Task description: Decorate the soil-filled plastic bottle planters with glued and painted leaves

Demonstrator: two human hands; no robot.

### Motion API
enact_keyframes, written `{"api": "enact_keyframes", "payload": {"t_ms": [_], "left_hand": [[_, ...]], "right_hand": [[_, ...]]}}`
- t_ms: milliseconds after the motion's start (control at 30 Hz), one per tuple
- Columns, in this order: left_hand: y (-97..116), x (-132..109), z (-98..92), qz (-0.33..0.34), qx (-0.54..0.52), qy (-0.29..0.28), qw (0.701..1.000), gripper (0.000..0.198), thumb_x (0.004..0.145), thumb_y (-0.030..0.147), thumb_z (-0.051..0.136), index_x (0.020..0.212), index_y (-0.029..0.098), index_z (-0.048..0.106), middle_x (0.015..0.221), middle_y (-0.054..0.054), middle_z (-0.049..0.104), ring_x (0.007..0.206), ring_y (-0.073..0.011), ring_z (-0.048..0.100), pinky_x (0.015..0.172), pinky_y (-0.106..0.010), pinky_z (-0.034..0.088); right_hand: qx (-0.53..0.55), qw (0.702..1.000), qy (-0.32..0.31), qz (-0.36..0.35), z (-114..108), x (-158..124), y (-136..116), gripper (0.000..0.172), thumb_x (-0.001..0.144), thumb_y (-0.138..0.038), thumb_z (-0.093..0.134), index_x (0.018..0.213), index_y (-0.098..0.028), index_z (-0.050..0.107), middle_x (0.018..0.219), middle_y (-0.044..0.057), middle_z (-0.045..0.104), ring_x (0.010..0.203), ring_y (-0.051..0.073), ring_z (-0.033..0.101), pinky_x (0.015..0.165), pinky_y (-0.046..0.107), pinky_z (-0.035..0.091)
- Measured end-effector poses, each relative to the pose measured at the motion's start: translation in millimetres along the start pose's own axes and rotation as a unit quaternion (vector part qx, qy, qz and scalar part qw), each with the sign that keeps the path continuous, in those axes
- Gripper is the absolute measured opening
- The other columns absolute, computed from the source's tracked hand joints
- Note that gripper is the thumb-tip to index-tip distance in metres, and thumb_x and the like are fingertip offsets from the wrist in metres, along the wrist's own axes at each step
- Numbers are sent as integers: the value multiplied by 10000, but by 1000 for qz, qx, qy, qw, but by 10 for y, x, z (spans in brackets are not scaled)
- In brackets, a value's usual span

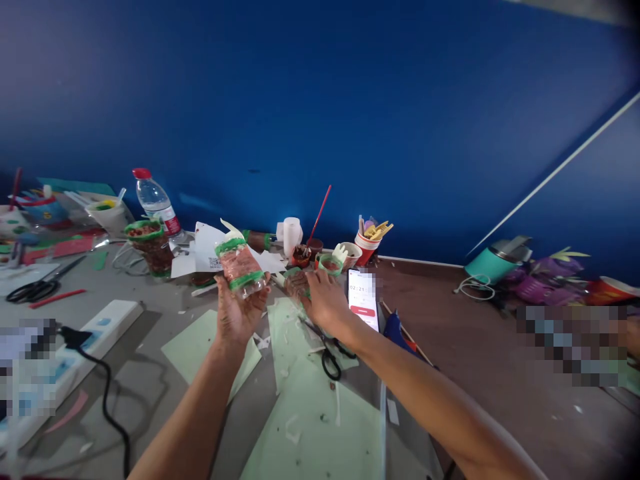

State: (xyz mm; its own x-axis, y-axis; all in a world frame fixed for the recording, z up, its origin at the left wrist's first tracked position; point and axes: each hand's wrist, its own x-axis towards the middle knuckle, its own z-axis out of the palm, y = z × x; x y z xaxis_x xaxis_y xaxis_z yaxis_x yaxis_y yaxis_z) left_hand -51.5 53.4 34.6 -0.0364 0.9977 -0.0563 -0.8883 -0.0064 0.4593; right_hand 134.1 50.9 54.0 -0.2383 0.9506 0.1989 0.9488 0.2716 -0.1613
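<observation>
My left hand is raised palm up and holds a clear plastic container with green bands and reddish-brown filling, tilted to the left. My right hand reaches forward onto the table and closes on a second small clear container with a green rim. Black-handled scissors lie just under my right wrist on pale green paper sheets. A phone with a lit screen rests to the right of my right hand.
Cups of craft bits, a white roll, a water bottle, a green-rimmed jar and white paper crowd the back. Another pair of scissors and a power strip lie left. A teal pot sits on the floor.
</observation>
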Motion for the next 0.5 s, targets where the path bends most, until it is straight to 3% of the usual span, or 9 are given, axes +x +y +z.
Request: {"api": "enact_keyframes", "payload": {"t_ms": [100, 300, 500], "left_hand": [[-15, 4, -9, 1, -1, -16, 1000, 576, 799, 636, 509, 1044, 135, 653, 875, -119, 738, 848, -250, 707, 624, -287, 592], [-45, 6, -15, -2, -3, -20, 1000, 568, 817, 618, 497, 1050, 122, 645, 858, -116, 735, 811, -246, 710, 609, -289, 588], [-58, 6, -16, 2, 10, 3, 1000, 588, 824, 646, 453, 1064, 142, 640, 850, -99, 736, 791, -237, 714, 607, -280, 587]], "right_hand": [[-4, 1000, -22, 14, 87, 98, -42, 538, 844, -302, 545, 1323, -138, 363, 1264, 191, 453, 1113, 324, 503, 875, 430, 419], [-6, 999, -32, 9, 124, 151, -117, 499, 828, -242, 530, 1294, -145, 379, 1256, 182, 455, 1097, 314, 524, 848, 408, 443], [69, 996, 52, 2, -33, 128, -51, 558, 825, -284, 545, 1323, -113, 362, 1272, 194, 441, 1140, 332, 492, 908, 424, 432]]}}
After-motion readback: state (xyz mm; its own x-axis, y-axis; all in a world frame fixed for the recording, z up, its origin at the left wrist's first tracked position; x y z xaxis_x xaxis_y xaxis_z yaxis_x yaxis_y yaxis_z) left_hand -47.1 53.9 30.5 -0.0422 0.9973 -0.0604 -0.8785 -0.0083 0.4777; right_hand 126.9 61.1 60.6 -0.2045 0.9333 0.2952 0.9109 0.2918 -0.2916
